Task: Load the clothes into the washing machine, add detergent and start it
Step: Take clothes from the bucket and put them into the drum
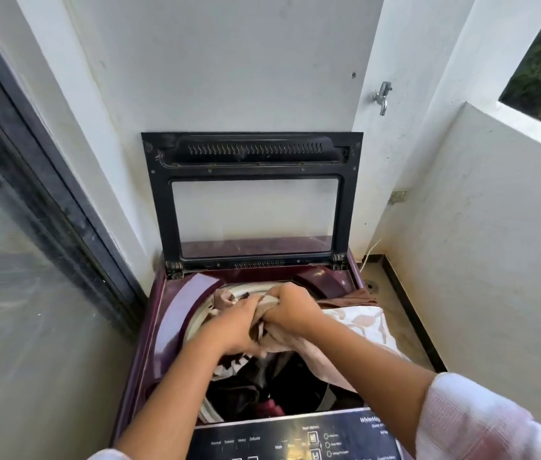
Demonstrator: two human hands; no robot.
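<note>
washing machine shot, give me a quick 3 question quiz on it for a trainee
1. True or false: the lid of the washing machine stands open against the wall.
2. What do the left hand and right hand grip together? A) a detergent bottle B) a bunched pale cloth C) the tap
3. Fill in: dark clothes already lie inside the ____.

Key: 1 true; 2 B; 3 drum
</note>
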